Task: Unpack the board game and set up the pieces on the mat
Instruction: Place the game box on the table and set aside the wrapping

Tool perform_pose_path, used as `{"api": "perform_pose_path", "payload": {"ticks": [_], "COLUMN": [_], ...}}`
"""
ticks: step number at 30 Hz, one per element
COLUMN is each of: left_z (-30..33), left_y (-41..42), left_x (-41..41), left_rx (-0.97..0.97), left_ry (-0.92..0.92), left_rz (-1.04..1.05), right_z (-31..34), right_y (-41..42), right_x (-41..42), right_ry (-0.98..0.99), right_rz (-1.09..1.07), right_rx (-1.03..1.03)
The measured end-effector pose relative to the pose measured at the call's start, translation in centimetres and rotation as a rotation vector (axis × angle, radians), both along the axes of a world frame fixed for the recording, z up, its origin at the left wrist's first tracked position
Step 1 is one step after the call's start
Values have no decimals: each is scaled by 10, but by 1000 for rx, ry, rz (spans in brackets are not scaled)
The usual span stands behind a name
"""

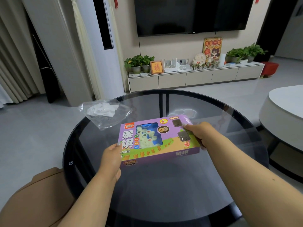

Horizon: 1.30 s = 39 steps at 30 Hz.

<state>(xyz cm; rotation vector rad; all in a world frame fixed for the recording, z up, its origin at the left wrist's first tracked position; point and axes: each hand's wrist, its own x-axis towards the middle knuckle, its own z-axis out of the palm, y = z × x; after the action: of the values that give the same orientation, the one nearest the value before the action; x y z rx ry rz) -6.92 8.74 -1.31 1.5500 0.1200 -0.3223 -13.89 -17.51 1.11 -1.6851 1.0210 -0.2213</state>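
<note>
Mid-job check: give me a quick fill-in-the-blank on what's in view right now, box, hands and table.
1. The purple game box is gripped by ____ hands, the left hand at one end and the right hand at the other.
2. The box is still ____, with its pale pieces showing through the window.
3. The clear plastic bag lies at the table's far-____ edge.
4. The round table has a ____ top.

Missing words: both; closed; left; glass
</note>
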Motion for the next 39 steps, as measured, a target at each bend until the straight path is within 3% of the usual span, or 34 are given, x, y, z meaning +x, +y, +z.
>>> {"api": "perform_pose_path", "payload": {"ticks": [4,11,13,17,24,28,39], "left_z": [1,1,0,-3,-9,-9,-9], "left_y": [0,-5,-5,-4,-1,2,-6], "left_x": [2,1,1,4,10,16,-2], "left_rx": [-7,-3,1,7,-23,-138,-792], "left_ry": [-9,-48,-49,-31,-5,45,194], "left_rz": [11,10,10,-9,-26,-8,10], "right_z": [3,14,15,9,2,2,-5], "right_y": [-4,-8,-10,-11,-18,-15,-3], "right_x": [-1,-3,-2,-7,-10,-4,-1], "right_ry": [142,233,187,80,20,-87,-210], "right_rz": [43,88,93,114,113,69,-4], "right_rx": [-227,-322,-225,162,413,421,423]}}
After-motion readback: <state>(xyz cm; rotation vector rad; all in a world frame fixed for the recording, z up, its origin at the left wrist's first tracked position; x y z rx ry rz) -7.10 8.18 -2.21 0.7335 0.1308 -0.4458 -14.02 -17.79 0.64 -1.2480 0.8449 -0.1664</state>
